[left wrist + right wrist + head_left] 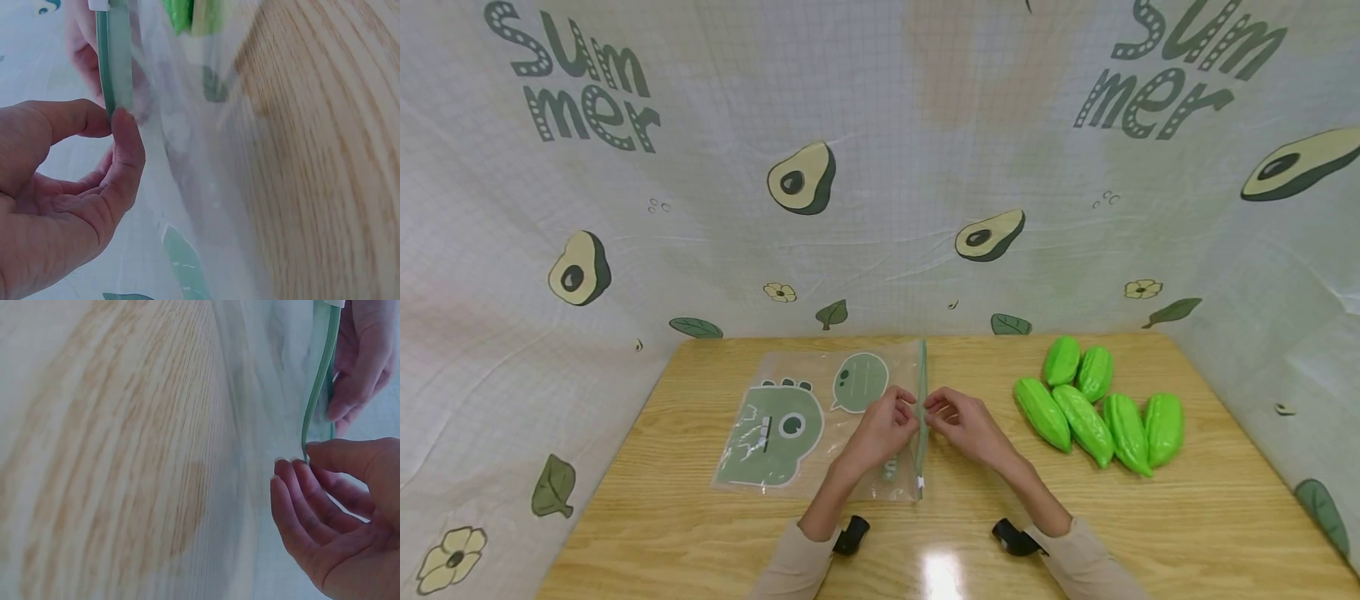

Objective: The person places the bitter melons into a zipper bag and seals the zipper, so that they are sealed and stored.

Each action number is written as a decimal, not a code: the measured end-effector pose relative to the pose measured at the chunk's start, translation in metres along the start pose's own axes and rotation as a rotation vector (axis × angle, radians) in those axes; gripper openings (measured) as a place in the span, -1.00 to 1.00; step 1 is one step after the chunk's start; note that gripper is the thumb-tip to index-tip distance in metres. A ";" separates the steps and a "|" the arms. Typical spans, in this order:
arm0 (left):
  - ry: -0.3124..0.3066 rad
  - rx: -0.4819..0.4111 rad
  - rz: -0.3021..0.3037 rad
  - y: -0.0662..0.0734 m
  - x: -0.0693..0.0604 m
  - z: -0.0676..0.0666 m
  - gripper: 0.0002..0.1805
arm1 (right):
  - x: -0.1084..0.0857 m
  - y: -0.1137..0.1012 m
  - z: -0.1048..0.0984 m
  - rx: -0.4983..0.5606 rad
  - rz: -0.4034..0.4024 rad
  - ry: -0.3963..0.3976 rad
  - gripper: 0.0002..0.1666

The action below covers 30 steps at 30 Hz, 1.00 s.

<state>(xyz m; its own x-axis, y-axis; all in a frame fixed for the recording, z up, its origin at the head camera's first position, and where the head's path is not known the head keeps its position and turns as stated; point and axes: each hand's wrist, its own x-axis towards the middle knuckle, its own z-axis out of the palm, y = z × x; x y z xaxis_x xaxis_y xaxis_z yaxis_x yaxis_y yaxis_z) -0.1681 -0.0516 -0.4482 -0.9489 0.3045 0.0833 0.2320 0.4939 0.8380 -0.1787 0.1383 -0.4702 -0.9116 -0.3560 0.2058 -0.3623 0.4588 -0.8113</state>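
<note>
A clear plastic zip bag (808, 421) with a green dinosaur print lies flat on the wooden table, its green-edged opening (921, 467) facing right. A white slider (921, 482) sits at the near end of that edge. My left hand (880, 429) pinches one side of the green edge between thumb and forefinger, as the left wrist view shows. From the right, my right hand (970, 425) pinches the other green strip (317, 387) between thumb and fingers. In the right wrist view the two strips stand slightly apart between the hands.
Several bright green, ridged fruits (1081, 417) lie in a group on the right of the wooden table (662, 533). A white cloth (880, 275) printed with avocados and leaves hangs behind the table and along both sides.
</note>
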 end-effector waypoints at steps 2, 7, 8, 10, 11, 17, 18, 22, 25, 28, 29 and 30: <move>-0.003 -0.006 -0.007 0.001 -0.001 -0.001 -0.72 | 0.000 0.001 0.000 0.003 0.007 -0.001 -0.85; 0.001 0.004 0.002 0.001 -0.002 -0.003 -0.74 | 0.001 0.002 -0.001 0.009 0.017 0.009 -0.85; 0.005 0.007 0.001 0.002 -0.002 -0.004 -0.75 | 0.001 0.002 -0.001 0.009 0.020 0.013 -0.84; 0.011 0.008 -0.004 0.002 -0.003 -0.005 -0.79 | 0.003 0.003 -0.001 0.009 0.026 0.021 -0.84; 0.011 0.004 -0.010 0.003 -0.003 -0.006 -0.80 | 0.003 0.003 -0.001 0.007 0.029 0.025 -0.84; -0.005 -0.033 -0.046 0.004 -0.004 -0.006 -0.84 | 0.006 0.006 -0.003 0.003 0.038 0.046 -0.85; -0.004 -0.029 -0.047 0.004 -0.004 -0.006 -0.85 | 0.006 0.006 -0.004 0.003 0.037 0.047 -0.84; 0.021 0.032 -0.038 0.005 -0.005 -0.006 -0.84 | 0.006 0.007 -0.005 0.014 0.046 0.047 -0.85; 0.047 0.085 -0.018 0.005 -0.006 -0.005 -0.81 | 0.006 0.008 -0.006 0.016 0.054 0.049 -0.85; 0.069 0.113 0.003 0.007 -0.007 -0.005 -0.79 | 0.006 0.008 -0.006 0.014 0.063 0.051 -0.85; 0.076 0.119 0.009 0.008 -0.008 -0.005 -0.79 | 0.006 0.008 -0.006 0.011 0.067 0.052 -0.85; 0.082 0.122 0.012 0.009 -0.008 -0.004 -0.79 | 0.006 0.009 -0.007 0.009 0.070 0.052 -0.85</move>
<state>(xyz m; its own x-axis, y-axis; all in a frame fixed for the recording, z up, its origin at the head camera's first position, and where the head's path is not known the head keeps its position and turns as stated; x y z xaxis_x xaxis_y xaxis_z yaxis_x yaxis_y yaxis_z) -0.1591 -0.0530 -0.4387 -0.9590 0.2461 0.1403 0.2628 0.5875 0.7653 -0.1890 0.1455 -0.4722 -0.9435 -0.2807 0.1760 -0.2957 0.4737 -0.8296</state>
